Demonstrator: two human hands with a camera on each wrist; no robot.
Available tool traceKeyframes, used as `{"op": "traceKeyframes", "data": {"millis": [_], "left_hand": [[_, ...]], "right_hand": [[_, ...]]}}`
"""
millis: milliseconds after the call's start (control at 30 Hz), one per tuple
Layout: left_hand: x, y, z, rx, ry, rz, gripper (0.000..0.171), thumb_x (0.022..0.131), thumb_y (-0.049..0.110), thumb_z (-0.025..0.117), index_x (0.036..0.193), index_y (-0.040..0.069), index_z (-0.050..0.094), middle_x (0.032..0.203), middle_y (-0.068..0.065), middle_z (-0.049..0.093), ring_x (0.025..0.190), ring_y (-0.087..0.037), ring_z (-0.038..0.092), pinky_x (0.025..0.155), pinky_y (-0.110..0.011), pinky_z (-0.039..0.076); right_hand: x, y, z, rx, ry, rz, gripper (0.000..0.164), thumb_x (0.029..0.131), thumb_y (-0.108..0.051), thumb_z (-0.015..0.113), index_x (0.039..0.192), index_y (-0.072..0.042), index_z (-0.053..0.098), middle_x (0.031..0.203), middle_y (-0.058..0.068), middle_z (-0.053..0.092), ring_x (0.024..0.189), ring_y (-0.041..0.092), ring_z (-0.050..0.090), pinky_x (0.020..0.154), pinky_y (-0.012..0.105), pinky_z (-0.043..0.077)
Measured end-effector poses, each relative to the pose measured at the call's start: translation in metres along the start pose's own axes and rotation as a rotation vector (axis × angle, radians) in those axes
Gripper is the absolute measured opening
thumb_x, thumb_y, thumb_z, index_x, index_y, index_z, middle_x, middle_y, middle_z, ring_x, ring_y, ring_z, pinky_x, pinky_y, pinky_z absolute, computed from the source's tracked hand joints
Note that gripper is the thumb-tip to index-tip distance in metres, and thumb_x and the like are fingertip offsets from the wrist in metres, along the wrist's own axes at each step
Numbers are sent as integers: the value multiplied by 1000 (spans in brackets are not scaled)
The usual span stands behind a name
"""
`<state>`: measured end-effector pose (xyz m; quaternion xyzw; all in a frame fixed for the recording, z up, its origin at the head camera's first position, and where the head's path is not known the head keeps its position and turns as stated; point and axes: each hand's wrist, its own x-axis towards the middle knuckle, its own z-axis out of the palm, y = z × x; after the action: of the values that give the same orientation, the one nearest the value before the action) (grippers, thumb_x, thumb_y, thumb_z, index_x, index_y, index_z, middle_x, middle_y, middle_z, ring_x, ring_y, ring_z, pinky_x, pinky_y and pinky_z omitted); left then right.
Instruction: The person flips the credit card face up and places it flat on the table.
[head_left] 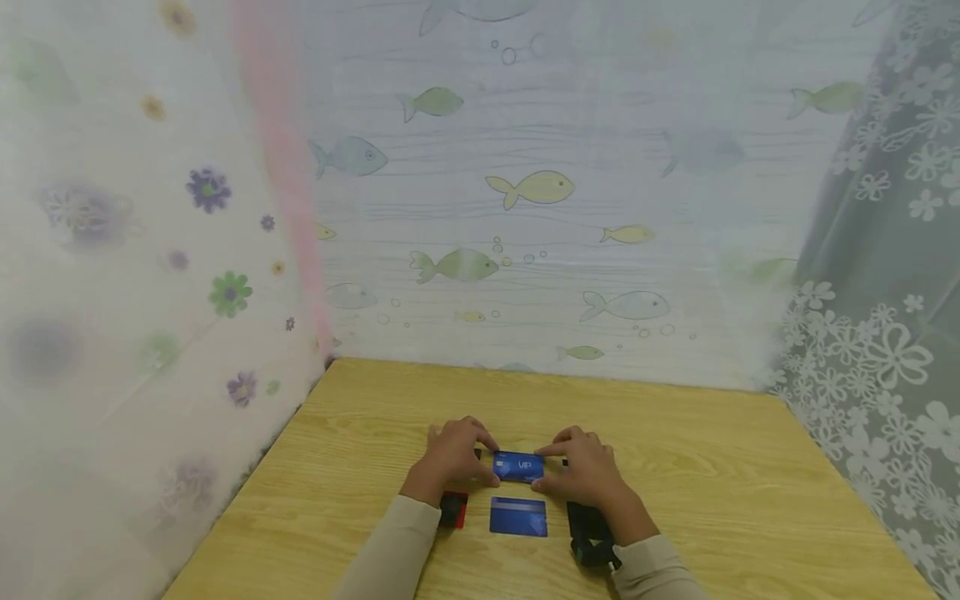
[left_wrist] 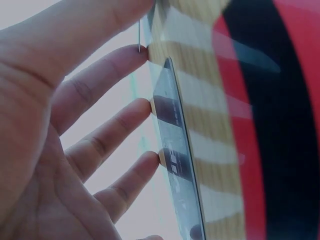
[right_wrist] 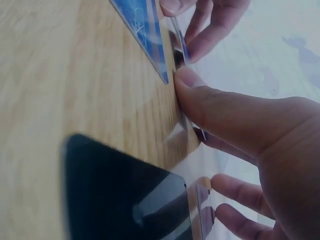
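A blue bank card (head_left: 517, 467) with a chip and white lettering is pinched at its left end by the thumb and forefinger of my left hand (head_left: 453, 452). My right hand (head_left: 588, 468) pinches the opposite end of that card. In the right wrist view it appears nearly edge-on, low over the wood. A second blue card (head_left: 518, 517) with a pale stripe lies flat just nearer to me. Under my left hand's other fingertips sits a dark, glossy card (left_wrist: 175, 155), and another card (right_wrist: 206, 215) lies by the right hand's outer fingertips.
A red and black card (head_left: 459, 510) lies by the left wrist, partly covered by it. Near the right wrist lies a black card (right_wrist: 125, 190). The wooden table (head_left: 360, 417) meets a fish-print curtain (head_left: 525, 275) at the back and flowered sheets at both sides.
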<state>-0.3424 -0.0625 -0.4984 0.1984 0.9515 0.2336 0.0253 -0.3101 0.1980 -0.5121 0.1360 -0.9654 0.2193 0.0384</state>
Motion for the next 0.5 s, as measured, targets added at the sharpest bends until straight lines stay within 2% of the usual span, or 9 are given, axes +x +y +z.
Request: {"op": "traceKeyframes", "data": {"millis": [300,500], "left_hand": [[-3,1,-2,15,0,-40,45,68,49,96,108,36,81,139,3,61,137,-40,49,112,-84,6],[-3,1,-1,9,-8,-54,44,69,49,95,109,37,80,141,3,60,138,-39,50,112,-83,7]], "right_hand": [[-1,-4,-1,-14,-3,38,46,77,-60,85,119,-45,76,135,0,58,119,32,53,94,66,37],[-2,-4,1,-15,-11,55,44,77,-60,85,118,-47,74,137,1,57,120,33,53,94,67,37]]}}
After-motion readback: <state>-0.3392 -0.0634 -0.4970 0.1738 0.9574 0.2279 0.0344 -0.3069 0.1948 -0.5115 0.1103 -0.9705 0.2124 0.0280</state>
